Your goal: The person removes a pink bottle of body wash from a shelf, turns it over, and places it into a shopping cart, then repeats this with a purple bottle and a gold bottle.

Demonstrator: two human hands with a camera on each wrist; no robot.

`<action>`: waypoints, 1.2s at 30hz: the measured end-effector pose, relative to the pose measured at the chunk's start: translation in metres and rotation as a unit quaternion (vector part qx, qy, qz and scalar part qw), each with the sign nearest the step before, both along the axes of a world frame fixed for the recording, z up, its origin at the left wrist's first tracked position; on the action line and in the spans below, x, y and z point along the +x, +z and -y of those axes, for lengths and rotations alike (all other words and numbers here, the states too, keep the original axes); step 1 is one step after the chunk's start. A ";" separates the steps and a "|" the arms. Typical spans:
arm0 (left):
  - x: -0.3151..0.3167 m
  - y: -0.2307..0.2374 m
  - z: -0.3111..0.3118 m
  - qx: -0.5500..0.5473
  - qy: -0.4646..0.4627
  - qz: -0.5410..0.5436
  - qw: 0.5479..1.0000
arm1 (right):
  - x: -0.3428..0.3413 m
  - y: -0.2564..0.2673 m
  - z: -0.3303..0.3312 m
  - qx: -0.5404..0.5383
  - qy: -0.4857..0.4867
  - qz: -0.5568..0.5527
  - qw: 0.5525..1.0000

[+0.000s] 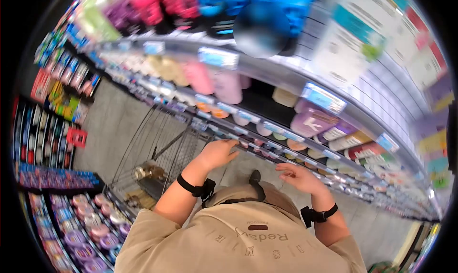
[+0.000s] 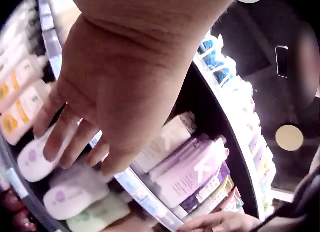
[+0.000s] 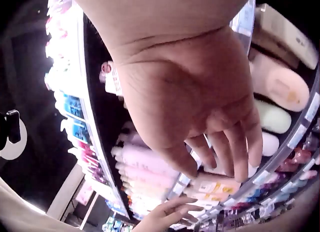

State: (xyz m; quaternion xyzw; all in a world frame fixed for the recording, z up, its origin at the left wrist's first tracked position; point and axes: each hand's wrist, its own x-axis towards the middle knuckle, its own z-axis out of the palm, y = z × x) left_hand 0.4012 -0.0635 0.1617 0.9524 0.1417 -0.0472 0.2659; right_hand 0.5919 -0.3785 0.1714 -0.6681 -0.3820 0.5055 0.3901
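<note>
Both hands hang in the air before a store shelf, holding nothing. In the head view the left hand (image 1: 217,154) is at centre, its fingers pointing right, while the right hand (image 1: 300,176) reaches leftward with loosely bent fingers. The left wrist view shows the left palm (image 2: 110,92) with fingers hanging loosely, near white and lilac bottles (image 2: 75,194). In the right wrist view the right hand (image 3: 195,97) has relaxed fingers, in front of peach-coloured bottles (image 3: 215,186). Purple bottles (image 1: 314,123) lie on the shelf in the head view.
A wire shopping cart (image 1: 179,151) with a few items inside stands left of the person. Price tags line the curved shelf edge (image 1: 272,72). Blue and pink bottles (image 1: 162,3) fill the upper shelf. More stocked shelves (image 1: 45,134) stand across the grey aisle floor (image 1: 112,115).
</note>
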 end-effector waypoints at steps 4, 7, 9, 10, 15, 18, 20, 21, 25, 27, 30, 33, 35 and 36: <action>-0.105 -0.002 -0.021 -0.053 0.103 -0.058 0.992 | -0.025 -0.025 -0.061 0.001 0.081 -0.029 0.996; -0.186 0.001 -0.027 -0.105 0.200 -0.068 0.972 | -0.061 -0.022 -0.115 -0.003 0.142 -0.015 0.990; -0.244 -0.002 -0.029 -0.124 0.255 -0.062 0.957 | -0.094 -0.017 -0.148 -0.010 0.177 -0.031 0.984; -0.273 -0.008 -0.029 -0.129 0.280 -0.052 0.950 | -0.111 -0.014 -0.164 -0.013 0.190 -0.047 0.981; -0.404 -0.018 -0.016 -0.164 0.414 -0.043 0.894 | -0.204 -0.008 -0.235 -0.030 0.326 0.014 0.945; -0.467 -0.018 -0.004 -0.193 0.472 -0.060 0.858 | -0.257 -0.012 -0.268 -0.034 0.368 0.018 0.929; -0.509 -0.038 0.007 -0.183 0.496 -0.035 0.848 | -0.293 -0.006 -0.287 -0.045 0.390 0.018 0.919; -0.527 -0.044 0.010 -0.183 0.507 -0.023 0.842 | -0.311 0.001 -0.297 -0.045 0.410 0.031 0.911; -0.582 -0.057 0.021 -0.193 0.536 -0.005 0.821 | -0.367 0.005 -0.326 -0.044 0.452 0.050 0.889; -0.599 -0.058 0.022 -0.214 0.551 -0.003 0.807 | -0.388 0.007 -0.335 -0.053 0.461 0.053 0.885; -0.612 -0.066 0.017 -0.242 0.572 0.005 0.784 | -0.408 0.007 -0.348 -0.083 0.472 0.052 0.876; -0.615 -0.080 0.005 -0.248 0.579 0.022 0.776 | -0.409 -0.006 -0.360 -0.096 0.489 0.050 0.866; -0.613 -0.092 -0.007 -0.251 0.577 0.029 0.777 | -0.403 -0.022 -0.370 -0.098 0.490 0.053 0.865; -0.611 -0.098 -0.013 -0.251 0.577 0.042 0.776 | -0.401 -0.026 -0.376 -0.106 0.491 0.051 0.863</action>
